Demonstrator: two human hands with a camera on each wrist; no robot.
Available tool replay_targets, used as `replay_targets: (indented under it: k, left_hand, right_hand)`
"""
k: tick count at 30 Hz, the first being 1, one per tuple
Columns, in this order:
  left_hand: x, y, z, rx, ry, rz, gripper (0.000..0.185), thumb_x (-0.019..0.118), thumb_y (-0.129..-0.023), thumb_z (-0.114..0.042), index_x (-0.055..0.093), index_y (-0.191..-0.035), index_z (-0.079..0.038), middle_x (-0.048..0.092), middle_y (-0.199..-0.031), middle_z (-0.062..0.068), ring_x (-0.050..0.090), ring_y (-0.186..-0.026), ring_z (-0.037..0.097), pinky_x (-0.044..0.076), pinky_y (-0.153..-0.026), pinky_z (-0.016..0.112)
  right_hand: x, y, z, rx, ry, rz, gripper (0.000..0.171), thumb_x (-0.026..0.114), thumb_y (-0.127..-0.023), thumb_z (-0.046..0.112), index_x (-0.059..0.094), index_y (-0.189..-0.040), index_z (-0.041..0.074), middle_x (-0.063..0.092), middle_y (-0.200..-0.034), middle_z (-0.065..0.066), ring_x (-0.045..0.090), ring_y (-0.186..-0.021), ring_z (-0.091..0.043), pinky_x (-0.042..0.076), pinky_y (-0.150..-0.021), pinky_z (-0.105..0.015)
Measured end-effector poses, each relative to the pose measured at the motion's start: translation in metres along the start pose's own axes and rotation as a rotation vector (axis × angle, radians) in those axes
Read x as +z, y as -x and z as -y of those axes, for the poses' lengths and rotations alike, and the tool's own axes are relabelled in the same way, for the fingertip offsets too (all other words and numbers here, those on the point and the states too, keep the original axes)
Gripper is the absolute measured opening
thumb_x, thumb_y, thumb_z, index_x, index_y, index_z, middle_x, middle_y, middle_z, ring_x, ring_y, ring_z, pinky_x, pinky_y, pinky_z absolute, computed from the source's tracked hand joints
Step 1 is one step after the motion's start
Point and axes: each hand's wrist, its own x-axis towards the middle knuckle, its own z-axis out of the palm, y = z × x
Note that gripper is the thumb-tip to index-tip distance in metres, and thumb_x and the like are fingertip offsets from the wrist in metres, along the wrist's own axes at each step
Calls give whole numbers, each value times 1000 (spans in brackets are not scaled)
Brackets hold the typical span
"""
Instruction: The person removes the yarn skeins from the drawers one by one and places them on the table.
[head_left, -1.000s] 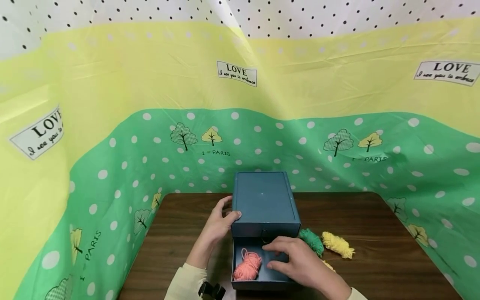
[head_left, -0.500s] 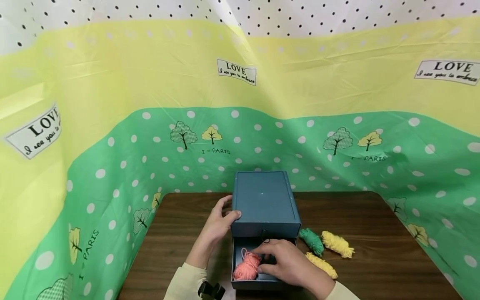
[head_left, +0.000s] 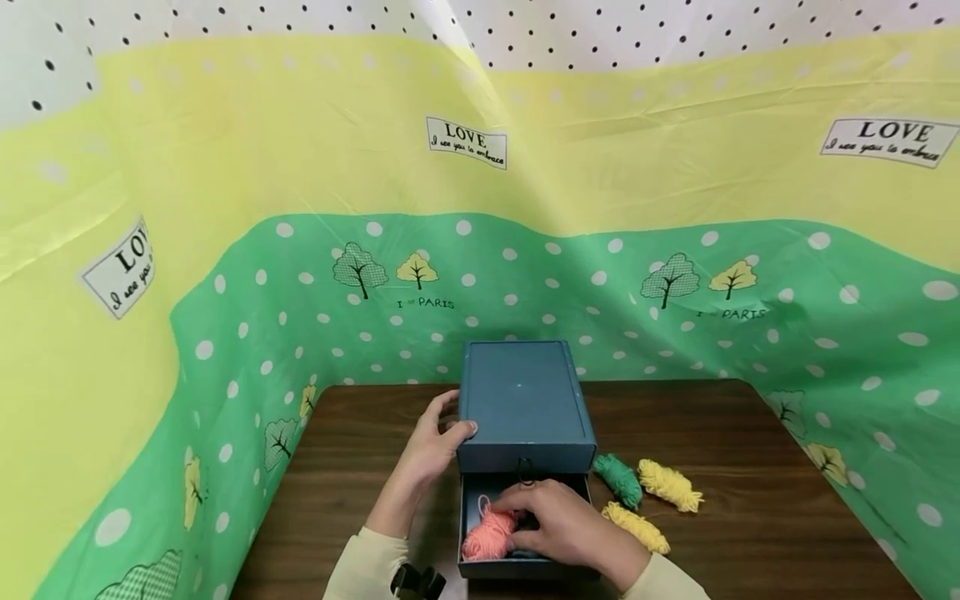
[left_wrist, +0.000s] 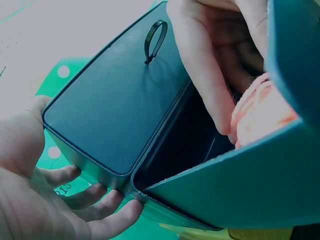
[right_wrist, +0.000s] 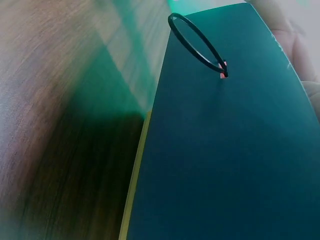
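Observation:
A blue two-tier drawer box (head_left: 525,396) stands on the table with its lower drawer (head_left: 528,569) pulled out. My left hand (head_left: 429,446) grips the box's left side, thumb on the top edge; the left wrist view shows its fingers (left_wrist: 115,220) against the side wall. Inside the drawer lies a pink yarn skein (head_left: 487,536) at the left. My right hand (head_left: 558,525) reaches into the drawer and pinches the skein's right side between thumb and fingers. In the right wrist view the drawer front, with its black loop pull (right_wrist: 197,47), hides most of that hand.
Right of the box lie a green yarn skein (head_left: 618,481) and two yellow skeins, one farther back (head_left: 670,485) and a nearer one (head_left: 637,527). A patterned curtain (head_left: 480,275) hangs behind the dark wooden table (head_left: 750,500). The upper drawer has a black loop pull (left_wrist: 155,41).
My right hand has moved left inside the drawer, from beside the pink skein to pinching it. The nearer yellow skein has come into fuller view. My left hand stays on the box.

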Motion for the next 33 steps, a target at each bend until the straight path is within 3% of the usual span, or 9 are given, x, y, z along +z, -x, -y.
replay_targets:
  k: [11, 21, 33]
  left_hand:
    - [0, -1, 2, 10, 3, 12, 66, 66, -97, -23, 38, -156, -13, 49, -141, 21, 58, -113, 28, 51, -80, 34]
    - [-1, -1, -1, 4, 27, 5, 66, 67, -96, -21, 39, -156, -12, 49, -140, 22, 58, -113, 27, 52, -80, 35]
    - [-1, 0, 0, 6, 39, 11, 67, 66, -96, -20, 38, -156, -12, 48, -141, 22, 57, -110, 26, 49, -78, 33]
  right_hand:
    - [2, -5, -4, 7, 14, 46, 40, 83, -86, 36, 73, -124, 30, 67, -109, 19, 60, -93, 2, 51, -76, -22]
    - [3, -8, -8, -8, -8, 39, 21, 81, -88, 29, 77, -109, 29, 69, -106, 19, 61, -90, 2, 52, -74, -22]
    - [-5, 3, -2, -16, -39, -42, 11, 79, -90, 24, 73, -96, 30, 67, -88, 19, 59, -73, -3, 47, -66, -20]
